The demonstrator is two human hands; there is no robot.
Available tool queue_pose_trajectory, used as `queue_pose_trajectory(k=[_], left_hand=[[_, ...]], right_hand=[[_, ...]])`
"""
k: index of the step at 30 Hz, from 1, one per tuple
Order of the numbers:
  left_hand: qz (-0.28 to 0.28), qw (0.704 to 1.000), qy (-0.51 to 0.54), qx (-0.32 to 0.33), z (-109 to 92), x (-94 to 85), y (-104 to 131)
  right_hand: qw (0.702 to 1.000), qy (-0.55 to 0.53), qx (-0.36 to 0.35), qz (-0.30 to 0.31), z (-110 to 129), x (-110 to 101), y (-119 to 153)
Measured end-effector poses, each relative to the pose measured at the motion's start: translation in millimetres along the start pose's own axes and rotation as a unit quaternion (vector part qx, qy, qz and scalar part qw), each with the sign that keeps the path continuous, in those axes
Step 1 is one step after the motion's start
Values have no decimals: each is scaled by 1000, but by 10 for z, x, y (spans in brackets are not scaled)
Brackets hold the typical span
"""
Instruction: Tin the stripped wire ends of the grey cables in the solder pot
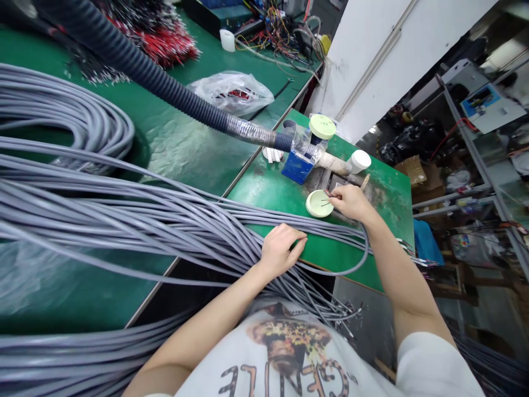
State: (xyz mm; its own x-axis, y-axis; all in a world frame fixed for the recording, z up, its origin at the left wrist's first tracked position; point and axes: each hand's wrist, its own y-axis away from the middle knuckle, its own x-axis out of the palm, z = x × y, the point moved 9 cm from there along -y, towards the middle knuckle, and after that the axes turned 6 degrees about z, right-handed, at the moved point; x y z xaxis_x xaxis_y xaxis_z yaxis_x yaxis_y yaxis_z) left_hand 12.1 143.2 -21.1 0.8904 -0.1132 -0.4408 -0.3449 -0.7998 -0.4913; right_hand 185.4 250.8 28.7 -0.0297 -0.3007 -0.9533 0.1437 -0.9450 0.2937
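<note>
My right hand (351, 202) is closed in a pinch on the end of a grey cable (365, 253). Thin dark wires stick out of that end over a shallow cream-coloured dish (319, 205). From this hand the cable loops down and back to the left. My left hand (281, 248) lies over a thick bundle of grey cables (198, 212). Its fingers are curled, with thumb and forefinger tips close together; what is between them, if anything, is hidden.
A ribbed black hose (157, 82) crosses above the bench to a blue box (297, 166). Behind the dish stand a white-lidded tub (359, 161) and a yellow-lidded jar (322, 127). Coiled grey cable (95, 121) and a plastic bag (233, 92) lie on the green table (177, 154).
</note>
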Motion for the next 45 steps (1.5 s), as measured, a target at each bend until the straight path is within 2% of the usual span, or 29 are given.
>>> queue_pose_trajectory(k=[8, 13, 16, 20, 24, 27, 34, 45], left_hand=[[8, 1000, -7, 4, 9, 16, 3], [6, 1000, -5, 4, 5, 11, 5], [5, 1000, -4, 2, 10, 8, 5], [2, 1000, 1, 1, 9, 1, 7], [1, 1000, 3, 0, 4, -5, 4], [-1, 1000, 2, 2, -3, -10, -1], [2, 1000, 0, -1, 0, -13, -9], [2, 1000, 0, -1, -5, -16, -11]], right_hand=[[995, 90, 11, 43, 188, 173, -69], [994, 100, 23, 37, 150, 140, -51], [998, 66, 13, -2, -2, -24, 6], [995, 32, 66, -60, -504, -229, 42], [985, 28, 164, -50, -1047, -142, -40], [980, 28, 194, -36, -1259, -9, -137], [977, 29, 209, -20, -1391, 156, -285], [976, 9, 216, -20, -1407, 208, -318]])
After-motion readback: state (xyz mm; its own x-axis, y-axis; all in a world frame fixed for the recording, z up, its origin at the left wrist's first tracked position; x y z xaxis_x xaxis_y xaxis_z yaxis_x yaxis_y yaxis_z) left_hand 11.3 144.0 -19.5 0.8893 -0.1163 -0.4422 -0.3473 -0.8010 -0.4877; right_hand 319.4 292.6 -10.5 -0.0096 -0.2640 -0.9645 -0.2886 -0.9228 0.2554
